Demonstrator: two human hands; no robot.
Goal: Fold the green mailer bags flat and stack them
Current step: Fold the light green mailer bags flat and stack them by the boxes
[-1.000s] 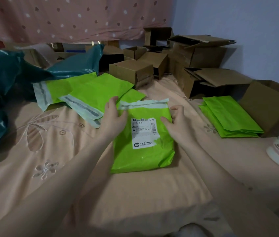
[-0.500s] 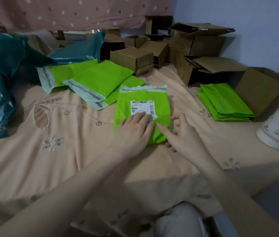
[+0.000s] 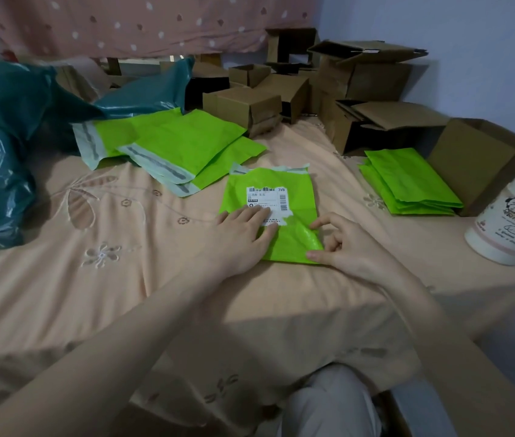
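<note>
- Since half a second back, left hand [image 3: 243,228] has slid to the left edge of the labelled green mailer bag [image 3: 270,212]; right hand [image 3: 347,247] has shifted to the bag's lower right corner, and more of the white label [image 3: 266,201] now shows.
- Left hand lies flat, fingers straight, pressing the lower left part of the bag and the label's lower edge; it holds nothing.
- Right hand: thumb and forefinger curled at the bag's lower right corner, pinching the raised, crumpled edge there; other fingers loosely bent.
- Bag sits at frame centre on the peach embroidered bedsheet [image 3: 123,279], pale flap end toward the top, its lower part crinkled and lifted a little at the right.
- Up and left of it, a loose pile of unfolded green mailers [image 3: 168,143], grey adhesive strips showing, overlapping one another.
- Right of centre, well apart from the held bag, a neat stack of folded green mailers [image 3: 407,184] rests just beside an open cardboard box [image 3: 483,162].
- Far right edge: white cartoon-printed mug [image 3: 511,228] standing on the sheet.
- Upper middle to upper right: cluster of small brown cardboard boxes [image 3: 313,89], several with flaps open.
- Left edge and upper left: dark teal plastic bags [image 3: 4,146], heaped.
- Top of frame: pink spotted cloth [image 3: 130,23] hanging behind; pale blue wall [image 3: 470,33] at upper right.
- Bottom centre: person's knee in light trousers [image 3: 328,405].
</note>
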